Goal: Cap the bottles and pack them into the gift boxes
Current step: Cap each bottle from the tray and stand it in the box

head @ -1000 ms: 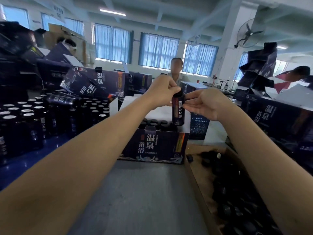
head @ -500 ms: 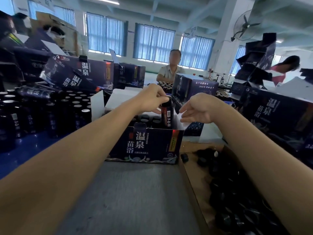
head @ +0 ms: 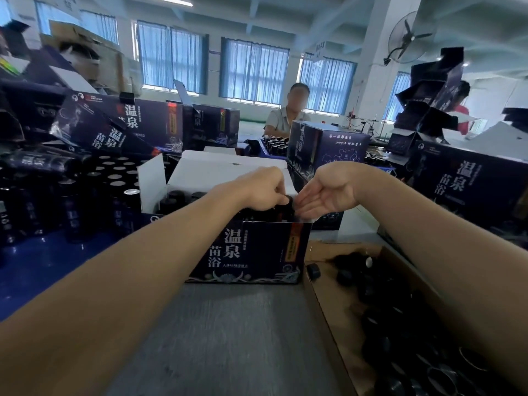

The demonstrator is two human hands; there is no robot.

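Note:
An open dark blue gift box (head: 251,252) with white lettering stands in front of me, its white flaps up. Capped dark bottles (head: 174,197) fill its back rows. My left hand (head: 263,190) grips the black cap of a dark bottle (head: 287,208) that sits low in the box's front right corner. My right hand (head: 323,195) hovers beside that bottle, fingers straight and relaxed, palm toward me, fingertips at the box's right edge.
Uncapped bottles with silver tops (head: 114,178) crowd a blue tray on the left. A cardboard tray (head: 328,290) of loose black caps (head: 380,310) lies at right. Stacked gift boxes (head: 468,181) surround the grey table (head: 228,338). A person (head: 288,112) sits opposite.
My left hand has lowered the capped bottle from chest height down into the gift box. My right hand has let go of it and opened beside the box.

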